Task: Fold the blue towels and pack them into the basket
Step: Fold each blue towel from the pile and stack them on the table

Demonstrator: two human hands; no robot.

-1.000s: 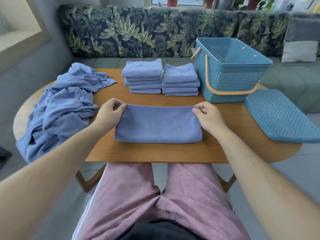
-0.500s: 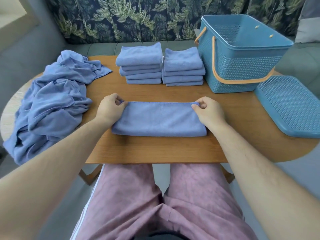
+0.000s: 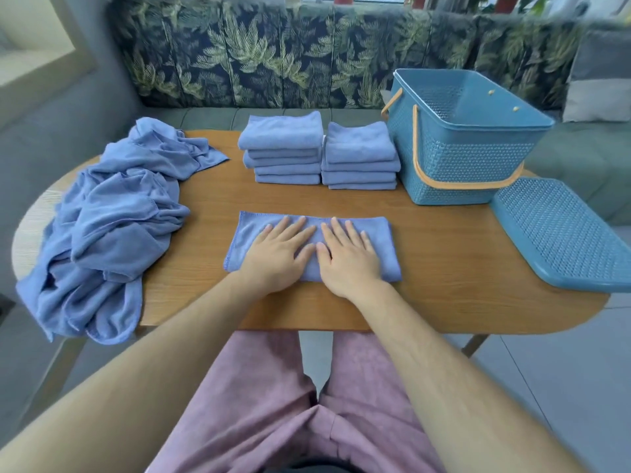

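Observation:
A half-folded blue towel [image 3: 382,240] lies flat in the middle of the wooden table [image 3: 454,268]. My left hand [image 3: 280,254] and my right hand [image 3: 348,257] rest palm down on it, side by side, fingers spread, holding nothing. Behind it stand two stacks of folded blue towels [image 3: 283,148] [image 3: 360,158]. A heap of unfolded blue towels [image 3: 112,220] covers the table's left end. The blue basket [image 3: 471,165] with orange handles stands open at the back right; no towels show inside it.
The basket's blue lid [image 3: 560,233] lies at the table's right end, overhanging the edge. A leaf-patterned sofa [image 3: 273,56] runs behind the table, with a grey cushion [image 3: 601,83] at the right. My legs in pink trousers are under the near edge.
Both hands have let go of the towel's far corners and moved inward. They now press flat on the middle of the folded towel.

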